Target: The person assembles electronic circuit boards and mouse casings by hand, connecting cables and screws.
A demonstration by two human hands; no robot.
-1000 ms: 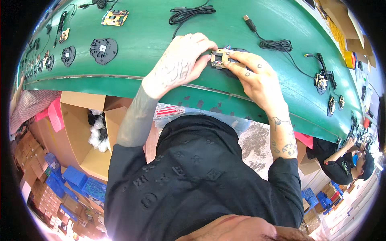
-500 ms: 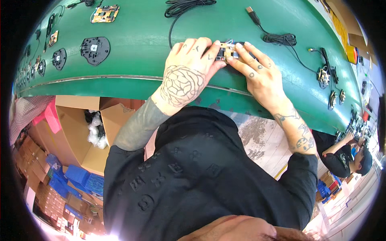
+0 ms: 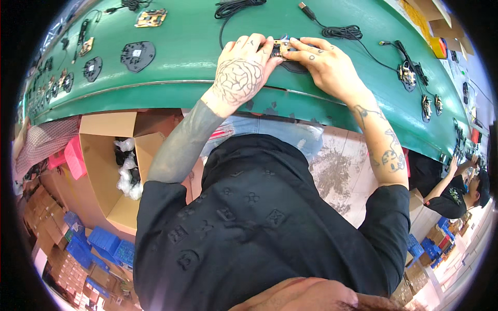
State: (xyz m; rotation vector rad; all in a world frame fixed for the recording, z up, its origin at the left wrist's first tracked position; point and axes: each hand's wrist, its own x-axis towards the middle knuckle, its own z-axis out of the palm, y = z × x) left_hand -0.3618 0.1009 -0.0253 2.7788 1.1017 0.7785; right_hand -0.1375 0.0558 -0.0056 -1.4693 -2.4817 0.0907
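Observation:
A small tan circuit board (image 3: pixel 283 45) with black parts and thin coloured wires lies over a black plastic base (image 3: pixel 294 67) near the table's front edge. My left hand (image 3: pixel 239 78) grips the board's left side, thumb and fingertips closed on it. From the right, my right hand (image 3: pixel 332 68) presses its fingertips on the board's other side. The fingers hide much of both parts. Behind my left hand, a black cable (image 3: pixel 239 8) lies coiled, its end running down toward that hand.
Black base plates (image 3: pixel 138 56) and a loose circuit board (image 3: pixel 151 17) lie on the green table (image 3: pixel 192 52) at left. To the right are a coiled USB cable (image 3: pixel 342 32) and a base with its board fitted (image 3: pixel 406 76). An open carton (image 3: pixel 109 125) stands below; a co-worker (image 3: pixel 451 194) sits far right.
The view has shifted a little. My right hand has turned, its fingers now lying more sideways across the board, and more of the black base shows beneath. My left hand keeps its grip.

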